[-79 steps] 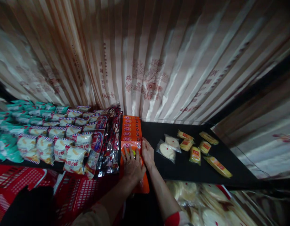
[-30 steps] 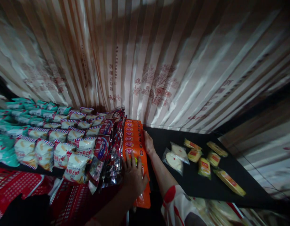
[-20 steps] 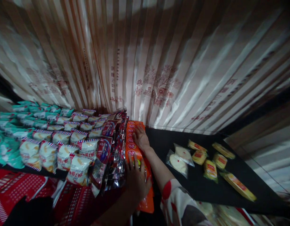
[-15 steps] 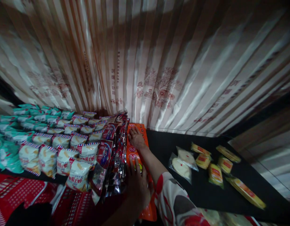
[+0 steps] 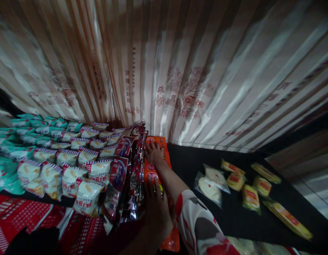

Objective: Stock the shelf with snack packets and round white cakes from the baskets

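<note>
A row of orange snack packets (image 5: 151, 176) lies on the black shelf. My right hand (image 5: 155, 155) rests flat on its far end, fingers stretched out; the sleeve above that wrist is white with red and grey patches. Closer to me, my left hand (image 5: 157, 209) is laid over the near part of the row, fingers apart, with the thumb side in shadow. Neither hand is closed around a packet. Against the left side of the orange row stand shiny dark red packets (image 5: 118, 173), pressed close together and partly tilted.
Rows of white snack bags (image 5: 86, 198) and teal bags (image 5: 9, 173) fill the left. On the right lie clear-wrapped round white items (image 5: 209, 187) and yellow packs (image 5: 251, 198). Red baskets (image 5: 25, 212) sit in front. A pleated curtain (image 5: 190, 85) hangs behind.
The view has shifted slightly, so the goods on the right appear farther right. Both hands stay on the orange packets with almost no change in pose.
</note>
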The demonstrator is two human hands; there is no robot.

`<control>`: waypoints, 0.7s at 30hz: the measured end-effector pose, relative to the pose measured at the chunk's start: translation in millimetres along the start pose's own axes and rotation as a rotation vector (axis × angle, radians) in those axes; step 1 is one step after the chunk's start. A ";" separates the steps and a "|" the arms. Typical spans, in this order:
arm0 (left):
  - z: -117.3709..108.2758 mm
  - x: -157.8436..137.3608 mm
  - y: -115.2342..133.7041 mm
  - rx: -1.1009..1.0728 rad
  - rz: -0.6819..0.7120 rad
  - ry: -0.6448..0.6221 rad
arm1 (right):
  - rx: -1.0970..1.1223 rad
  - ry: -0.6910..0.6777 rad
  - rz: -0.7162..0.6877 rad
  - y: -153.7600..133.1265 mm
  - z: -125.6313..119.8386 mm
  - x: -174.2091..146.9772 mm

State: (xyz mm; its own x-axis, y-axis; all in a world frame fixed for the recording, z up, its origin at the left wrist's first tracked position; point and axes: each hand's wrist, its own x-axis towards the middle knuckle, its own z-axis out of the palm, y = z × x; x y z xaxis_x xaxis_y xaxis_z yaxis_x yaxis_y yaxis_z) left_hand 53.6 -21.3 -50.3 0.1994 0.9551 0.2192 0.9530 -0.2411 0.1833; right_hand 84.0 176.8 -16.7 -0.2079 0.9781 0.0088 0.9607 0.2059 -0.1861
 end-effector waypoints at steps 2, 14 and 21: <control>0.0 0.0 -1.3 -0.020 0.017 -0.017 | -0.010 0.005 -0.005 1.5 -0.4 2.7; 0.7 0.0 -0.3 -0.066 -0.029 -0.005 | 0.192 0.229 -0.081 10.4 -1.6 4.5; -14.3 3.1 6.1 -0.073 -0.066 0.008 | 0.916 0.473 0.276 64.8 -7.6 -37.7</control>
State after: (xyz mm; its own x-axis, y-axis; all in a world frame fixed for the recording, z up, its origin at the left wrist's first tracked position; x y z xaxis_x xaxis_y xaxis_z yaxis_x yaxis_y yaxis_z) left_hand 56.8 -22.3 -34.8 0.1345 0.9681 0.2116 0.9450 -0.1896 0.2667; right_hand 155.5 153.5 -21.7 0.2774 0.9402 0.1977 0.4180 0.0672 -0.9059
